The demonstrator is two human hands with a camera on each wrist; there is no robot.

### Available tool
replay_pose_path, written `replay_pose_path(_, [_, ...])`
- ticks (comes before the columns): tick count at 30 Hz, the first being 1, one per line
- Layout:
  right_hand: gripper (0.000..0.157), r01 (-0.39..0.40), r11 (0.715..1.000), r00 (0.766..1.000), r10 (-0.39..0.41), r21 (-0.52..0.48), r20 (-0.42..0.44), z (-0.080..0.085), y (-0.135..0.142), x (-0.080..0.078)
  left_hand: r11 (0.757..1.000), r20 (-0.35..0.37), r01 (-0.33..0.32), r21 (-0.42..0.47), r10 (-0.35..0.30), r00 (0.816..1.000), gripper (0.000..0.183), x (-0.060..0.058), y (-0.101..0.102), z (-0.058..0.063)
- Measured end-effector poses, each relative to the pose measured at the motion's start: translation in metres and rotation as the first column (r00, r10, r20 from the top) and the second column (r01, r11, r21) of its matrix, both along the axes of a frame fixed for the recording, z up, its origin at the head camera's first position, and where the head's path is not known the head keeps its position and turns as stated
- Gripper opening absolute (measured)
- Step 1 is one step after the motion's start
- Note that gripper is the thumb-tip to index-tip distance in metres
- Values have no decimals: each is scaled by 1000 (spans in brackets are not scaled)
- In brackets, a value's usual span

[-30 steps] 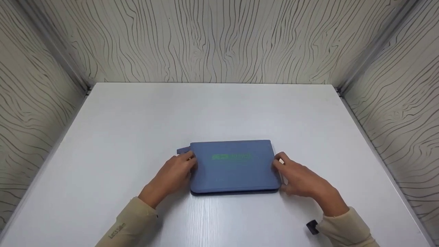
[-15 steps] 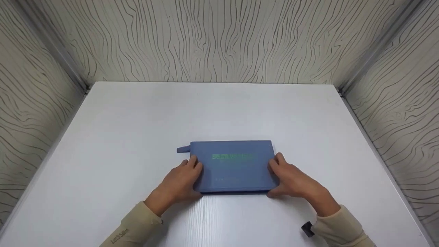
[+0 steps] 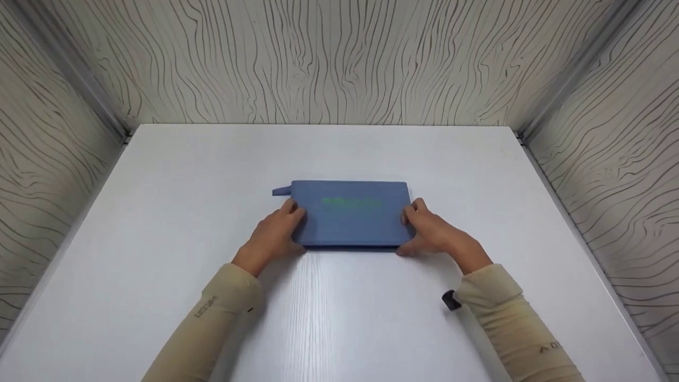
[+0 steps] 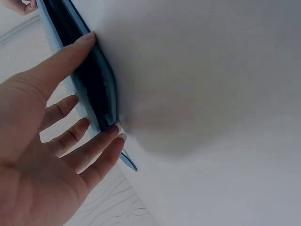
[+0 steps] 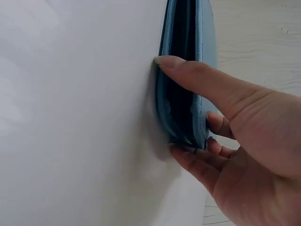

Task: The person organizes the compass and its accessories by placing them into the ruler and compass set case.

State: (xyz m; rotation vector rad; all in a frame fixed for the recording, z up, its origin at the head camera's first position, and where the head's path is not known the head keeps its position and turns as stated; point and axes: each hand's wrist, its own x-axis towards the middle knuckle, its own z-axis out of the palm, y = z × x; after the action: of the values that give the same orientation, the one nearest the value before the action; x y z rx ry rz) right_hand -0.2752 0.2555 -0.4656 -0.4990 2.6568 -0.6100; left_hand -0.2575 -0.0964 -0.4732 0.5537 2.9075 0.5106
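Note:
A flat blue zip pouch with faint green lettering lies on the white table, its long side facing me. From its far left corner sticks a small blue tab. My left hand grips the left end, thumb at the near edge and fingers along the side. At the opposite end my right hand holds the pouch the same way. Both wrist views show the near side unzipped, with a dark gap between the zip edges; the left thumb and right thumb cross that gap. What lies inside cannot be made out.
The white table carries the pouch near its middle. Wood-grain panels stand behind and at both sides, with metal posts in the corners. A small black piece hangs by the right sleeve cuff.
Both hands have shifted their hold, bringing the thumbs to the pouch's near edge. Between half a second ago and now, hands and pouch have moved away from me across the table.

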Motion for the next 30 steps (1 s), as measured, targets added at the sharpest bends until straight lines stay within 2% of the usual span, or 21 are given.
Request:
replay_pose_path(2, [61, 11, 1000, 1000, -11, -10, 7, 1, -2, -11, 999, -4, -27, -31, 27, 1000, 80, -9, 1, 2])
replay_pose_path(4, [61, 14, 1000, 1000, -14, -16, 15, 1, -3, -18, 995, -23, -29, -95, 27, 999, 78, -14, 4, 5])
replay_pose_path(7, [61, 12, 999, 999, -11, -33, 31, 0, -3, -22, 986, -68, 7, -167, -19, 998, 77, -15, 15, 9])
replay_pose_path(10, [62, 11, 998, 999, -9, -69, 37, -1, 0, -22, 984, -79, 76, -162, -90, 993, 81, -13, 33, 11])
replay_pose_path(15, [62, 8, 995, 999, -5, -97, 31, -3, 0, -23, 984, -31, 157, -89, -160, 987, 90, -24, 63, 7])
replay_pose_path(19, [63, -2, 996, 999, 6, -89, 49, -3, -2, -28, 987, 75, 147, -60, -142, 987, 87, -36, 74, 5])
replay_pose_path(23, [63, -12, 994, 996, 20, -108, 81, -1, 0, -31, 989, 172, 129, -77, -114, 978, 79, -39, 79, 5])
replay_pose_path(27, [58, -18, 987, 994, 35, -158, 105, -2, 9, -33, 981, 174, 142, -129, -119, 978, 78, -37, 82, 1])
replay_pose_path(30, [49, 21, 977, 991, 8, -213, 135, -5, 19, -36, 977, 160, 147, -155, -122, 980, 78, -35, 85, -3])
